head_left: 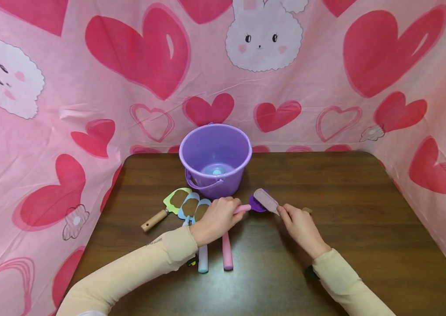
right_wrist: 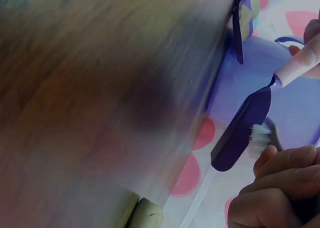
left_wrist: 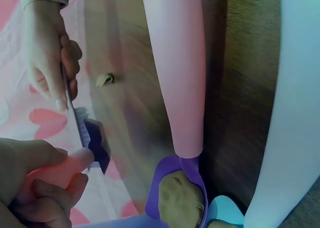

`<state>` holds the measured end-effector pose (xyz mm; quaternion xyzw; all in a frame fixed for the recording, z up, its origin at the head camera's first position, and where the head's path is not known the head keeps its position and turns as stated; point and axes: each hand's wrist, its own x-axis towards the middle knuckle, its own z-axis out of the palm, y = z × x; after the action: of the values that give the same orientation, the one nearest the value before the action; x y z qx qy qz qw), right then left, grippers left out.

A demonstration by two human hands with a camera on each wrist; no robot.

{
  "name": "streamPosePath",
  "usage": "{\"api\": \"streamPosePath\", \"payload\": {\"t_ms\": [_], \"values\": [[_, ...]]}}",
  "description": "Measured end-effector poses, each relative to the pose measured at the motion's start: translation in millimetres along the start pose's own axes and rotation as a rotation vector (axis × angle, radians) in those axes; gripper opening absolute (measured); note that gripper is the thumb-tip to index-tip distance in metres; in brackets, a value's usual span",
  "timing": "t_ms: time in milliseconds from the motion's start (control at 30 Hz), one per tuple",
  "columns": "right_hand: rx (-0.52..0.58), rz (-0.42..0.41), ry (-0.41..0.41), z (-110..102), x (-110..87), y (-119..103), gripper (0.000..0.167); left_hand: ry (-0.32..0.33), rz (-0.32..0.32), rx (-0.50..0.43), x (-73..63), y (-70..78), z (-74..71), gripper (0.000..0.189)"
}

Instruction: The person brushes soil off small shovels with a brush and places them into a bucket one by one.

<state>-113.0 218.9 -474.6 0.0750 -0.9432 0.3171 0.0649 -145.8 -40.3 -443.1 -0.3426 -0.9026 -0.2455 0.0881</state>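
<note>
My left hand (head_left: 219,217) grips the pink handle of a toy shovel with a purple head (head_left: 255,203), held up over the table. My right hand (head_left: 301,226) holds a brush (head_left: 266,200) with a pale greyish-pink back. Its white bristles (right_wrist: 260,134) are against the face of the shovel head in the right wrist view. Beneath my left forearm lie several more toy shovels. One has a pink handle (head_left: 227,254) and a purple head bearing a brown lump (left_wrist: 181,200). Another has a light blue handle (head_left: 203,263).
A purple bucket (head_left: 223,186) stands behind the hands, a small light blue thing at its bottom. Left of it lies a green shovel (head_left: 169,201) with a wooden handle, beside a blue shovel (head_left: 183,213), both bearing brown lumps. A small brown piece (head_left: 307,210) lies behind my right hand.
</note>
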Motion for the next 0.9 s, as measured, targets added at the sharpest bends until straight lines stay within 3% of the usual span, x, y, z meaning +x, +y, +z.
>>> {"api": "streamPosePath", "payload": {"t_ms": [400, 600, 700, 900], "values": [[0.019, 0.12, 0.031, -14.7, 0.9, 3.0, 0.038, -0.009, -0.003, -0.001, 2.4, 4.4, -2.9, 0.027], [0.032, 0.026, 0.054, -9.7, 0.0, 2.3, 0.037, -0.038, -0.008, 0.04, 0.4, 6.4, 0.8, 0.023], [0.016, -0.028, 0.027, -6.2, -0.7, 2.3, 0.036, -0.03, -0.007, 0.04, -0.2, 5.9, 2.3, 0.023], [0.002, 0.005, 0.03, -7.8, -0.5, 2.0, 0.037, -0.008, 0.003, 0.015, 0.9, 5.0, 1.3, 0.024]]}}
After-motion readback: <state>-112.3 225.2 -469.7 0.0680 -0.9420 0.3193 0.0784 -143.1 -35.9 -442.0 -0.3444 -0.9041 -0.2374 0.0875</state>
